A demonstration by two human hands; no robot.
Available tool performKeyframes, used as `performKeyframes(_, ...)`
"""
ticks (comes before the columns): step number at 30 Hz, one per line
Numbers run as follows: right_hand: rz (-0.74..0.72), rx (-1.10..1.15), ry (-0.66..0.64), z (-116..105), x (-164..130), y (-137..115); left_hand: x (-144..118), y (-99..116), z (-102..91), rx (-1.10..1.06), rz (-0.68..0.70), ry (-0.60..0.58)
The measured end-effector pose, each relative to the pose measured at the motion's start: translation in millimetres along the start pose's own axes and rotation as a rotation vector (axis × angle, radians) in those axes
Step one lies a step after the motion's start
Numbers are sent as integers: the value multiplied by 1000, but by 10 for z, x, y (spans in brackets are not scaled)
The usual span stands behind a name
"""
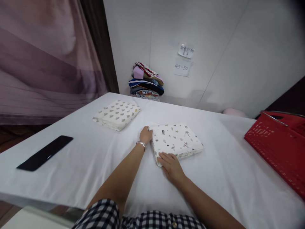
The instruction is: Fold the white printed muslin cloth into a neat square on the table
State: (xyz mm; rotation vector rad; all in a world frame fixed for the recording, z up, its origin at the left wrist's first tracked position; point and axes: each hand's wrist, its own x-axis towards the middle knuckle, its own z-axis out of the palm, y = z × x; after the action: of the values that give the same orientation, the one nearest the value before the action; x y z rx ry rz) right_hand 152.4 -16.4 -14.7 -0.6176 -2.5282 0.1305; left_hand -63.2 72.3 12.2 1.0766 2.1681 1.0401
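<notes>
Lying between both hands, folded cloth (176, 140) touches left hand (145, 135) and right hand (172, 166).

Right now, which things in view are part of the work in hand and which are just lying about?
In hand:
- printed folded cloth, left hand at its far-left corner, right hand flat on its near edge

Lying about:
- second folded cloth
- black flat object
- red basket
- pile of fabrics at the wall
- paper notes
- white table

Folded cloth (176, 140) soft matt printed cotton, second folded cloth (116, 114) same. Tablecloth (95, 159) matt white fabric. Basket (278, 149) red plastic. Black slab (45, 152) glossy. Bracelet (142, 144) shiny metal. Notes (183, 60) paper.
</notes>
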Motion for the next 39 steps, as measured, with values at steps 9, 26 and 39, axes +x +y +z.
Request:
performKeyframes(9, 43, -10, -27, -10, 21, 2, -352, 49, -61, 222, 352, 131)
performKeyframes(26, 50, -111, -90, -296, -33, 98, -896, -223, 66, 420, 799, -189)
performKeyframes(39, 865, -3, 392, -910, -912, 1446, -895, -218, 51, 437, 815, -202)
